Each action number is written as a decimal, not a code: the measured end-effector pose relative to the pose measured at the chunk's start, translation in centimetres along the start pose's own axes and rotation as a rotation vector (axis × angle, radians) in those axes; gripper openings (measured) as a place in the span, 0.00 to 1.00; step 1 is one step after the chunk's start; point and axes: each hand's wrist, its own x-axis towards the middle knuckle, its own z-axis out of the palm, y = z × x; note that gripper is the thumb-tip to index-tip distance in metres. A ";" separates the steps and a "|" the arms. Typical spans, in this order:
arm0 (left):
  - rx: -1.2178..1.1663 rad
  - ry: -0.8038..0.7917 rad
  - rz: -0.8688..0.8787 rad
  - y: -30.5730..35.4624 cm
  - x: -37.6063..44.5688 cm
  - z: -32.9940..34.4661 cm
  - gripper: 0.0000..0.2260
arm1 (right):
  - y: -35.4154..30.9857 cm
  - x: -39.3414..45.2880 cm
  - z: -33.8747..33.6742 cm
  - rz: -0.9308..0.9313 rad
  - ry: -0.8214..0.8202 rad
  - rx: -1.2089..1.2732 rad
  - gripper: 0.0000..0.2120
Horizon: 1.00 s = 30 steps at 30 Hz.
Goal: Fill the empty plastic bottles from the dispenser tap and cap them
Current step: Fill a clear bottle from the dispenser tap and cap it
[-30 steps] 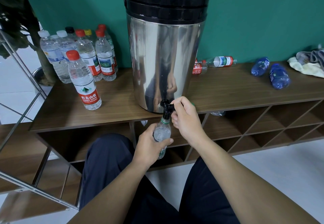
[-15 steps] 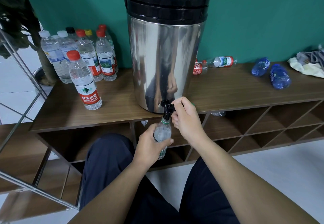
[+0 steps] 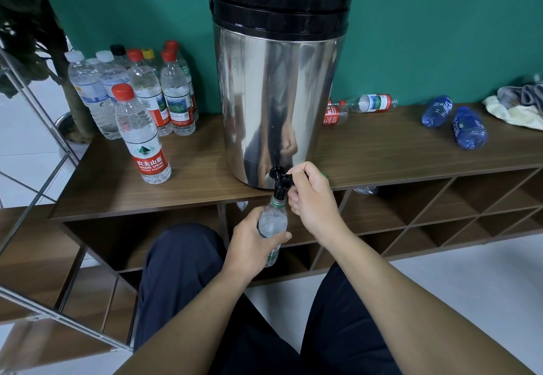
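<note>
A bottle (image 3: 271, 226) is held upright in the left hand (image 3: 252, 247), whose fingers are curled round its body, with its open neck set directly beneath the tap (image 3: 279, 182) at the foot of the dispenser (image 3: 279, 95). The right hand (image 3: 311, 198) is closed on the tap lever, thumb and fingers pinched round it. Against the views of a second and half a second ago, almost nothing is found to have shifted: both hands and the bottle are kept where they were, and only a slight drift of the camera is noticed. From this steadiness it is judged that filling is under way and not yet finished; the water level cannot be read clearly through the hand, and no stream is made out.

To the left of the dispenser, capped bottles (image 3: 138, 104) are stood in a cluster on the shelf top (image 3: 205, 195), which suggests part of the work is done. To its right, two clear bottles (image 3: 373, 103) and, farther off, two blue bottles (image 3: 454, 122) are laid on their sides, apparently still to be filled. A cloth (image 3: 520, 107) is seen farthest to the right.

A green edge is glimpsed behind the right hand; whether it is the cap cannot be told. The lever should be released before overflow, then the bottle capped.
</note>
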 end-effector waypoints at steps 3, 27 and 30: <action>0.002 -0.001 0.003 0.0 0.0 0.0 0.27 | 0.0 0.0 0.0 0.002 0.005 0.003 0.12; -0.002 -0.001 0.004 0.1 0.0 0.0 0.27 | 0.2 0.1 -0.1 0.006 0.007 -0.027 0.10; -0.006 -0.004 0.003 0.1 -0.1 0.0 0.28 | 0.0 0.1 -0.1 0.010 -0.005 -0.027 0.11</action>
